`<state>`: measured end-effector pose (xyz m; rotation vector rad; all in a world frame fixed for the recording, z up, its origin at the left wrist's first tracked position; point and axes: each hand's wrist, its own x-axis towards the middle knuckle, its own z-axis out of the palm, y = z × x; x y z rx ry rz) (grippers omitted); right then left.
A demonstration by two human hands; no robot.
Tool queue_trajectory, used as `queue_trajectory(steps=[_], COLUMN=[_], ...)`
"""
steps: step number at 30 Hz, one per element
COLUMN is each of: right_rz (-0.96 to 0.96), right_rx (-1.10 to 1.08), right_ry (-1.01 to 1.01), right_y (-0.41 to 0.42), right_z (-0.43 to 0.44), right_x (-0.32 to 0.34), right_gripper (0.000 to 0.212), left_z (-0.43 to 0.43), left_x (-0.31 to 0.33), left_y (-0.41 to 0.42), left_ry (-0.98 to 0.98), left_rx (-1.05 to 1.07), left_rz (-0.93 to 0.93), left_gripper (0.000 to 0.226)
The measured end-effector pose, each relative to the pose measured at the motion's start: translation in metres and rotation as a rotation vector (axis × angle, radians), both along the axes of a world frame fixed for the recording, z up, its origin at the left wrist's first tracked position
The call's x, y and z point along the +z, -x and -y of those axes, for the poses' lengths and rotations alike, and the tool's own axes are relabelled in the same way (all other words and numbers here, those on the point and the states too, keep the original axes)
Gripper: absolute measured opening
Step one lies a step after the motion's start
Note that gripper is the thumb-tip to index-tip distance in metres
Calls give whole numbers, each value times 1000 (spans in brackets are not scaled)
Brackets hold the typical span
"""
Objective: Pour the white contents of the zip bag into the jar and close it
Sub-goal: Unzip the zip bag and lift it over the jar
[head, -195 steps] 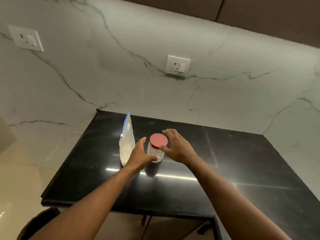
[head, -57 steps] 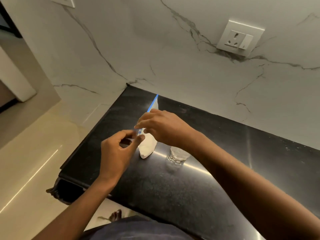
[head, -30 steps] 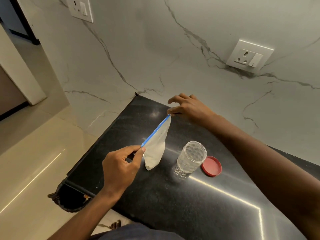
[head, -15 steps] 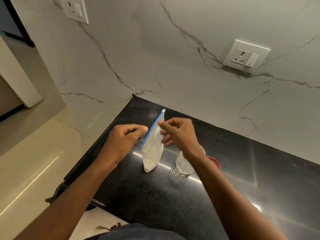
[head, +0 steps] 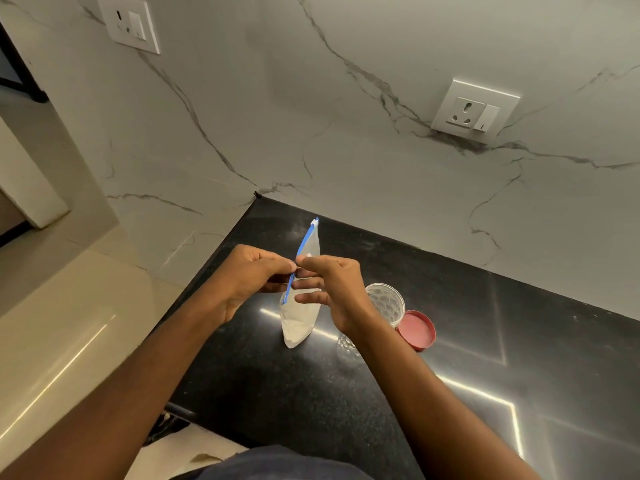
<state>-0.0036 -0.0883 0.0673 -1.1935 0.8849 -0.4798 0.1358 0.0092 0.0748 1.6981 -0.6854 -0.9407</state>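
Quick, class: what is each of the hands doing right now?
Left hand: pinching the zip bag at its blue strip.
Right hand: pinching the same strip from the other side.

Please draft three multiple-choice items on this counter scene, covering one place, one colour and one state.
1. Where does the red lid lie?
A. on the jar
B. on the counter right of the jar
C. in a hand

2. What colour is the zip bag seal strip?
A. blue
B. green
C. yellow

3. What is the jar's state?
A. capped
B. tipped over
C. upright and uncapped

Answers: 1 B, the lid rests flat on the black counter. 2 A, a blue strip runs between the left hand and right hand. 3 C, its open mouth shows.
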Motion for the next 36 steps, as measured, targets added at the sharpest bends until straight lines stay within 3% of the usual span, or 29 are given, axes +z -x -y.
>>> queue_trajectory(steps=[17, 28, 32, 36], right_rz=[-33, -80, -121, -144], right_rx=[2, 0, 7, -19], right_ry=[99, 141, 196, 315], right_y=[2, 1, 0, 2], right_z=[2, 3, 2, 0], right_x=[-1, -2, -3, 0], right_gripper=[26, 18, 18, 22], left_z=[-5, -5, -5, -2], left_x=[0, 0, -1, -3], left_y=[-1, 0, 2, 4], left_ry=[42, 20, -1, -19], left_rx=[-68, -77, -87, -62], left_rz=[-91, -91, -36, 178], left_gripper=[9, 10, 11, 15])
